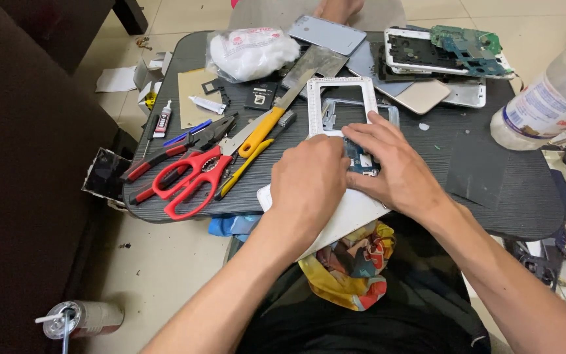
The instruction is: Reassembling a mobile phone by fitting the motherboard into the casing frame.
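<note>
My left hand (309, 180) is curled, knuckles up, over the near end of a white phone frame (340, 88) lying on the dark table (492, 177). My right hand (394, 167) lies flat beside it, fingers pressing on a small circuit board (360, 162) set in the frame. What the left fingers grip underneath is hidden. A white sheet-like piece (355, 213) sticks out under both hands at the table's front edge.
Red-handled scissors (191, 177), red pliers, yellow-handled cutters (257, 134) and a glue tube (162, 119) lie to the left. Phone backs, frames and a green board (466, 42) crowd the far side. A plastic bottle (545, 98) stands right. A white wad (250, 52) sits far left.
</note>
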